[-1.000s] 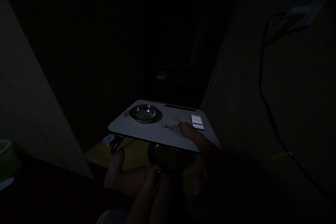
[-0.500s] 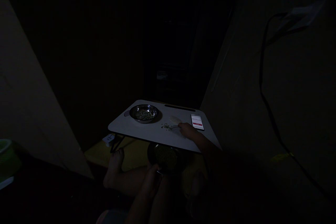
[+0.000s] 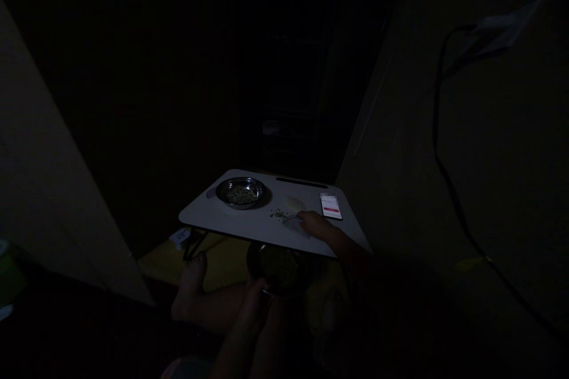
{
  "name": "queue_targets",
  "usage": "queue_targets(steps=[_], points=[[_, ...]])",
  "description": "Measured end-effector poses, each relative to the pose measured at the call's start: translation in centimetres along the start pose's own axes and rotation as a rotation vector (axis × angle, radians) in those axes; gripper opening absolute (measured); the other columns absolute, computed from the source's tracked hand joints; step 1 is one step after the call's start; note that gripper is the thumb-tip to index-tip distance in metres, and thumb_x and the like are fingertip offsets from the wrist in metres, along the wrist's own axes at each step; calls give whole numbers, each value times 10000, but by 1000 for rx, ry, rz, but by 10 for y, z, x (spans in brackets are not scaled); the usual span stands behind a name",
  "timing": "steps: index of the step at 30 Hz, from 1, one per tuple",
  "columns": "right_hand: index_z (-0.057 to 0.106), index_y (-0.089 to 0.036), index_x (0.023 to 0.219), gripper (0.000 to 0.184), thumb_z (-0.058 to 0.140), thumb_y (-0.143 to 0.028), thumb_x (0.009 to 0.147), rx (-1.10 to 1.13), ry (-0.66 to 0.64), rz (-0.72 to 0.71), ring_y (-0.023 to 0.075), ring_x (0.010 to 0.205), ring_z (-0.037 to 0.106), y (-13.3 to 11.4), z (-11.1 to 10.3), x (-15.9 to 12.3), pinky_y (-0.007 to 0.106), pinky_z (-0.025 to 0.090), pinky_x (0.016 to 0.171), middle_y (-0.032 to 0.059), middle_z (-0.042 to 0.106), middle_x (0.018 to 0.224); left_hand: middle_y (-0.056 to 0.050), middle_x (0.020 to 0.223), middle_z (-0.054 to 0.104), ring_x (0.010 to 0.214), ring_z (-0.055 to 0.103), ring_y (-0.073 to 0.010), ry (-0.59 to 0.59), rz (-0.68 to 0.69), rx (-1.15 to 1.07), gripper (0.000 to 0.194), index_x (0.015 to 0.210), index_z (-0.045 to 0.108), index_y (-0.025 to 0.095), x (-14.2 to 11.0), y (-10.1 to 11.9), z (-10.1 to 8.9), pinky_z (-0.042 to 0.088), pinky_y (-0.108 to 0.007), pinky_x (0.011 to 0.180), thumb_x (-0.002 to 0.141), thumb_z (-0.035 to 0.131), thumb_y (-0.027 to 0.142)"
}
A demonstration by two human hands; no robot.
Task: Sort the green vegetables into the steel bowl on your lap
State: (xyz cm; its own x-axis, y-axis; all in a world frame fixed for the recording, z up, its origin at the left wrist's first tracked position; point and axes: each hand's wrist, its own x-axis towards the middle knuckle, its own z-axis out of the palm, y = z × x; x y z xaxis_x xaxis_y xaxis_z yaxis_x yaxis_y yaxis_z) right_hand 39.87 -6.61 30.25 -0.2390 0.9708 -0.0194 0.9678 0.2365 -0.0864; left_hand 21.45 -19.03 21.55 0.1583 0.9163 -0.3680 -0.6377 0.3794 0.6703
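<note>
A pale tabletop [image 3: 231, 222] carries most things. Below its near edge, the lower bowl [image 3: 279, 266] of greenish grains is held over the legs; the left hand's [image 3: 255, 293] grip pinches its rim, apparently to keep it level. The steel bowl [image 3: 240, 204] stands flat on the left, needing no hand. The right hand [image 3: 316, 225] reaches low beside scattered seeds [image 3: 279, 214], its grip too dark to judge. A phone [image 3: 331, 206] lies face up, screen presumably readable there.
</note>
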Motion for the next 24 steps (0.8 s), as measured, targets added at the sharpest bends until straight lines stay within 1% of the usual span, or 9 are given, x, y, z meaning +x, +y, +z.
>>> queue_targets(steps=[3, 5, 11, 14, 20, 24], points=[[524, -135, 1047, 306, 400, -172, 770, -1, -10, 3, 166, 899, 535, 0, 0, -1, 210, 358, 701, 116, 576, 1012, 17, 583, 502, 557, 467, -57, 7, 42, -9, 55, 589, 474, 123, 3, -2, -1, 366, -188, 530, 549, 484, 88], [522, -135, 1050, 306, 403, -181, 773, 0, -19, 16, 167, 895, 538, 2, 0, -2, 211, 361, 695, 118, 573, 1016, 13, 631, 515, 589, 473, -51, -3, 38, -26, 89, 622, 490, 121, 5, -2, -2, 375, -183, 549, 547, 485, 73], [541, -139, 1012, 279, 410, -209, 776, -17, -13, 39, 171, 889, 539, 8, 3, -1, 219, 366, 690, 116, 578, 1000, 31, 519, 463, 494, 435, -66, -25, 19, -36, 220, 704, 519, 155, 5, 5, 1, 366, -206, 504, 511, 493, 52], [557, -128, 982, 275, 413, -239, 776, -26, -19, 64, 178, 879, 541, 10, 5, 1, 225, 370, 684, 124, 584, 982, 33, 505, 461, 476, 430, -70, -18, 16, -24, 225, 717, 519, 167, 1, 8, 2, 370, -211, 495, 522, 493, 57], [568, -129, 979, 301, 423, -284, 766, -45, -42, 92, 187, 883, 540, 11, 8, 6, 236, 378, 682, 131, 580, 1003, 15, 605, 524, 588, 505, -98, -10, 45, -33, 295, 793, 525, 170, -5, 9, 7, 408, -216, 550, 526, 485, 50], [570, -137, 982, 322, 429, -326, 762, -49, -53, 121, 191, 884, 541, 11, 8, 5, 239, 382, 670, 126, 582, 1010, 13, 605, 525, 589, 507, -102, -16, 11, -31, 351, 818, 521, 170, -5, 12, 9, 414, -218, 552, 506, 458, 20]])
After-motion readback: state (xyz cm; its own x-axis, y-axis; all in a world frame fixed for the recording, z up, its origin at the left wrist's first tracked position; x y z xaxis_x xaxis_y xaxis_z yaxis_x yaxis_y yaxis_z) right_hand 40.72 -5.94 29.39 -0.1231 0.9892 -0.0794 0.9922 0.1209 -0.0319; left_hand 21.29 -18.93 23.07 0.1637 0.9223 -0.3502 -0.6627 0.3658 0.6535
